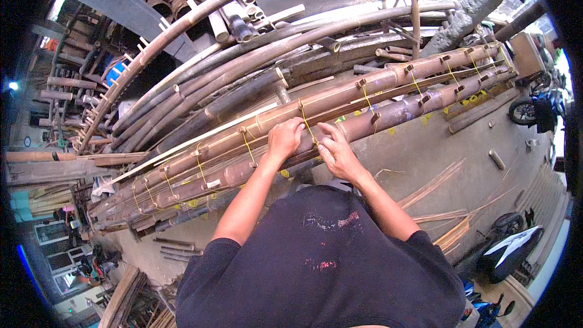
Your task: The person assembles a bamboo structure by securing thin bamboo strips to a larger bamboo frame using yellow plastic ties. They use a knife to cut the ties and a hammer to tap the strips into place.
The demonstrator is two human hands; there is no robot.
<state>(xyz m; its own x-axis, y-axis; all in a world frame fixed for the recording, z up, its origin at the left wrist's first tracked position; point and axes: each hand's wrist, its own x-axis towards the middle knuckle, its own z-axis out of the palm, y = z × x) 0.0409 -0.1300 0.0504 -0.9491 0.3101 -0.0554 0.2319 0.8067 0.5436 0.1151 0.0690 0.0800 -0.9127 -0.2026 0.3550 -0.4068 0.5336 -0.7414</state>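
Observation:
Two long brown bamboo poles, the far one (pixel 340 97) and the near one (pixel 364 124), lie side by side in front of me. Short wooden pegs stick out along both. Yellow cord (pixel 309 126) runs between a peg on the far pole and the near pole, and similar strands cross at other pegs. My left hand (pixel 285 138) is closed beside this strand, its fingertips pinched at the cord. On the other side, my right hand (pixel 340 157) has bent fingers closed at the strand's lower end, over the near pole. The fingertips partly hide the cord there.
Long curved bamboo poles (pixel 243 70) are stacked beyond the work. A curved pole with pegs (pixel 146 54) arches at the far left. Thin bamboo strips (pixel 434 182) lie on the floor at right. Motorcycles (pixel 534 112) stand at the right edge.

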